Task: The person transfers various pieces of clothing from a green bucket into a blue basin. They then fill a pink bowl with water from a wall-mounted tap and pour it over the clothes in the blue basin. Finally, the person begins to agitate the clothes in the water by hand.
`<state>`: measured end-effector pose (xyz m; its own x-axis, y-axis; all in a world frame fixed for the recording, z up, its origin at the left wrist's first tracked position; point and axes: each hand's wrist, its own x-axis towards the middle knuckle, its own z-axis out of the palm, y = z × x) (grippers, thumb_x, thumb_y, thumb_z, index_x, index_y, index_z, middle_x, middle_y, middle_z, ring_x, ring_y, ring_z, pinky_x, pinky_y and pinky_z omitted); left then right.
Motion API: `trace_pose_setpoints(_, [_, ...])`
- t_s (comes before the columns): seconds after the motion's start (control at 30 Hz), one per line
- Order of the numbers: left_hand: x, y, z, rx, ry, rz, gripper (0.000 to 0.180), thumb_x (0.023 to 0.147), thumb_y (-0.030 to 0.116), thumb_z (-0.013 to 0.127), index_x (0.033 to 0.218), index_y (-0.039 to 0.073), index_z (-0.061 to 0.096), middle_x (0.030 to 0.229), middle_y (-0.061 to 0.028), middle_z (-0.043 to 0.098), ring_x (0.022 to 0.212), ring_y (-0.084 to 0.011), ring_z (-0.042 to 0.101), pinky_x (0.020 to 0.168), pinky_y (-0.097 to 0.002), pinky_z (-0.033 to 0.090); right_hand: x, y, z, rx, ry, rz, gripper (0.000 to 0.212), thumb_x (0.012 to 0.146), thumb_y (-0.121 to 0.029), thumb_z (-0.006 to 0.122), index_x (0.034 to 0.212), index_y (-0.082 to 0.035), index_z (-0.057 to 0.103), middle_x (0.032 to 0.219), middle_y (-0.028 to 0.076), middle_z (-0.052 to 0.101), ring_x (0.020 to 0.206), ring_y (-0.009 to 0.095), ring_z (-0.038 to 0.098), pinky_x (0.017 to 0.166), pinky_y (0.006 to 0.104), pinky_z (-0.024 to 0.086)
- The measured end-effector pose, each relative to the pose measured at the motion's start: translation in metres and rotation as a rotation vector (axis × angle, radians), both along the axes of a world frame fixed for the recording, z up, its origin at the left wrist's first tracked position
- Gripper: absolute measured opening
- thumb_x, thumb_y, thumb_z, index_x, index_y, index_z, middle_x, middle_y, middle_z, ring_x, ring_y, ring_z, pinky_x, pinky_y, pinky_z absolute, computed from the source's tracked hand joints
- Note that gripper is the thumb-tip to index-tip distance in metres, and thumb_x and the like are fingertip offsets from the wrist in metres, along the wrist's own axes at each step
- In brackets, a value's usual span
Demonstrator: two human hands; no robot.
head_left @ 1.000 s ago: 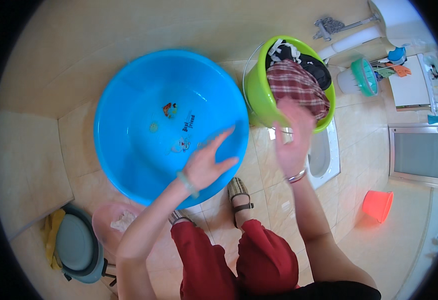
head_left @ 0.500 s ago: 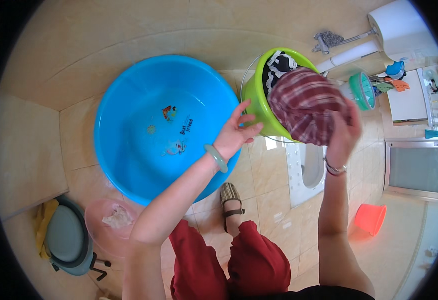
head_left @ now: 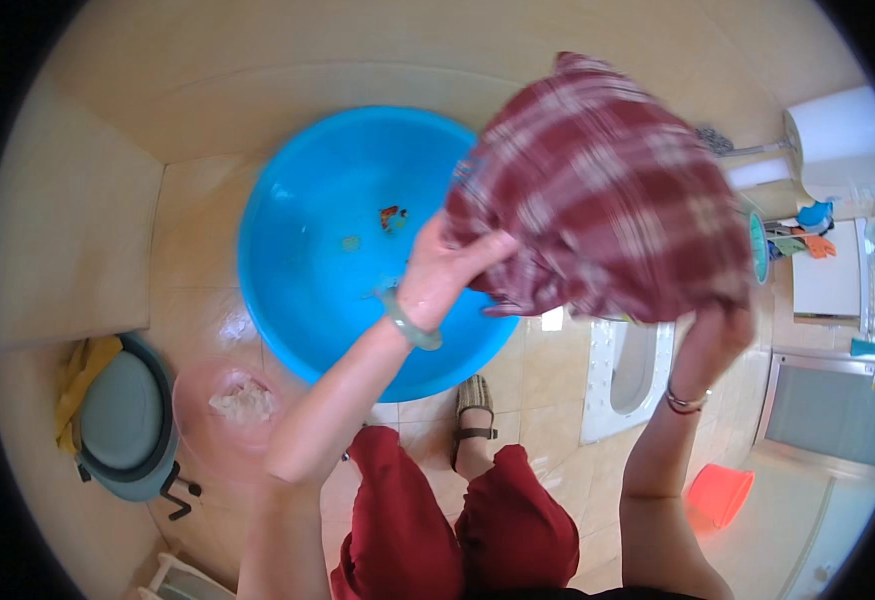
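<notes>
In the head view, looking down on a tiled bathroom floor, a maroon-and-white plaid cloth [head_left: 598,190] is held up and spread between two bare hands. Its left edge is gripped by the left hand [head_left: 448,275], the thumb laid on the near side and the fingers mostly hidden behind the fabric. Its lower right corner is gathered in the right hand [head_left: 722,345], the fingers curled round it and slightly blurred. The right part of a large round blue basin [head_left: 303,260] is covered from sight by the cloth. A pale green bangle [head_left: 413,322] is worn on the left wrist. At lower left, a crumpled white cloth [head_left: 243,402] is contained in a pink basin [head_left: 198,440]; an orange-red bucket [head_left: 721,495] is seen at lower right, near a white squat toilet [head_left: 598,395].
</notes>
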<state>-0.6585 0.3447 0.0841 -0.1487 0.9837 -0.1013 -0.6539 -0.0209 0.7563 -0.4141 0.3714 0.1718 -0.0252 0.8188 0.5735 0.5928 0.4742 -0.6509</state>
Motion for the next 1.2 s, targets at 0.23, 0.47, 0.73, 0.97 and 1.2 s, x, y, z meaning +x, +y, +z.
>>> trace_pose_setpoints(0.23, [-0.101, -0.061, -0.065, -0.047, 0.258, 0.333, 0.062, 0.072, -0.013, 0.063, 0.129, 0.005, 0.045, 0.124, -0.0066, 0.054, 0.109, -0.0176, 0.055, 0.095, -0.0309, 0.044, -0.073, -0.029, -0.087, -0.578, 0.613, 0.32, 0.032, 0.092, -0.004, 0.046, 0.123, 0.003, 0.052, 0.113, 0.004, 0.058, 0.098, 0.01, 0.053, 0.087, 0.024, 0.042])
trace_pose_setpoints(0.47, [-0.123, -0.089, -0.1, -0.286, 0.332, 0.242, 0.055, 0.076, -0.011, 0.059, 0.129, 0.003, 0.047, 0.117, -0.0051, 0.059, 0.107, -0.0172, 0.057, 0.094, -0.0297, 0.043, -0.098, -0.037, -0.183, -0.975, 0.462, 0.239, 0.037, 0.096, -0.019, 0.049, 0.128, -0.002, 0.047, 0.111, 0.006, 0.059, 0.09, 0.011, 0.059, 0.071, 0.0243, 0.05])
trace_pose_setpoints(0.73, [-0.102, -0.097, -0.147, -0.006, 0.991, 0.059, 0.062, 0.064, 0.003, 0.077, 0.12, 0.006, 0.053, 0.15, -0.0144, 0.02, 0.139, -0.0305, 0.018, 0.11, -0.0393, 0.023, -0.081, -0.049, -0.274, -0.845, 0.288, 0.285, 0.047, 0.079, -0.009, 0.063, 0.123, 0.002, 0.05, 0.102, 0.011, 0.065, 0.089, 0.02, 0.064, 0.076, 0.0296, 0.05])
trace_pose_setpoints(0.97, [-0.053, -0.083, -0.174, -0.44, 1.015, -0.599, 0.073, 0.08, 0.044, 0.067, 0.137, 0.007, 0.04, 0.145, -0.0262, 0.024, 0.139, -0.0341, 0.018, 0.11, -0.0398, 0.023, -0.074, -0.056, -0.292, -1.052, -0.092, 0.4, 0.057, 0.08, -0.022, 0.065, 0.129, 0.0, 0.046, 0.12, 0.021, 0.056, 0.103, 0.031, 0.06, 0.087, 0.0336, 0.047])
trace_pose_setpoints(1.2, [0.052, -0.006, -0.115, -0.181, 0.35, -0.361, 0.051, 0.094, 0.02, 0.054, 0.138, 0.003, 0.035, 0.142, -0.012, 0.036, 0.134, -0.0219, 0.03, 0.108, -0.0338, 0.028, -0.023, 0.001, -0.188, -0.817, 0.316, 0.232, 0.028, 0.09, -0.016, 0.059, 0.115, -0.004, 0.06, 0.101, 0.005, 0.064, 0.089, 0.011, 0.059, 0.075, 0.0236, 0.047])
